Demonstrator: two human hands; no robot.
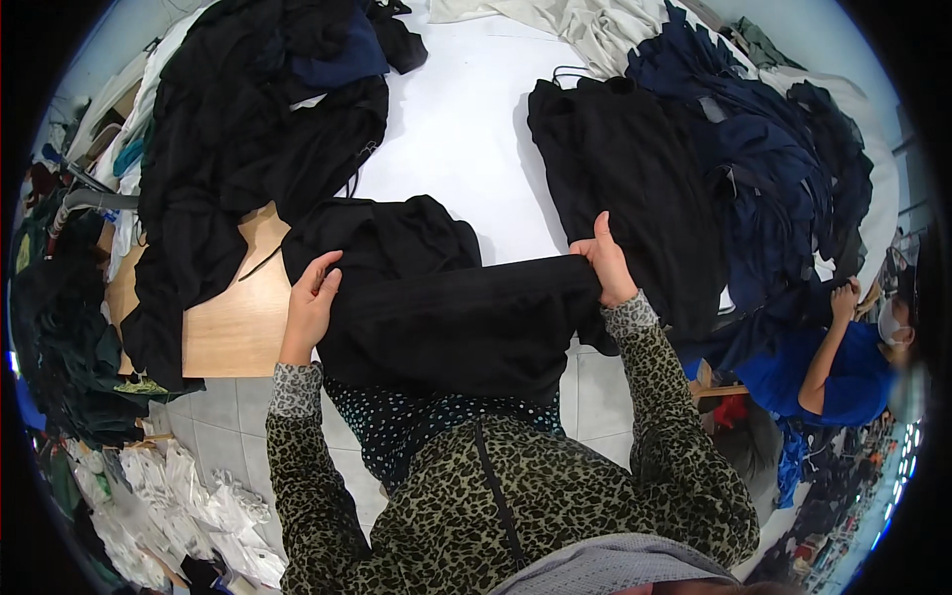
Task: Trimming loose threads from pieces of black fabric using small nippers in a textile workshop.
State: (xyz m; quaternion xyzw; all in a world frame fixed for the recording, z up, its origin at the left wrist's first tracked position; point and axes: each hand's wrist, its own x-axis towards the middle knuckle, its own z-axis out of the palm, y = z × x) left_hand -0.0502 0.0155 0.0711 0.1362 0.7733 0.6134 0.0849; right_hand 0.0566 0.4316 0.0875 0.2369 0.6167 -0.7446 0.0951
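Observation:
A black garment (456, 322) hangs stretched between my two hands at the table's near edge, its upper edge forming a fairly straight band. My right hand (607, 266) grips the right end of that band, with the thumb pointing up and the other fingers partly behind the cloth. At the left end, my left hand (312, 302) is closed on the garment's edge, its fingertips partly hidden by the cloth. Part of the black fabric lies bunched on the table just beyond the band. The lower part drapes down in front of my dotted clothing.
A large heap of black garments (228, 129) covers the table's left side. To the right lie a black garment stack (625, 188) and navy garments (769, 188). Pale cloth (565, 20) lies at the far edge. A masked co-worker in blue (833, 372) handles navy fabric at right.

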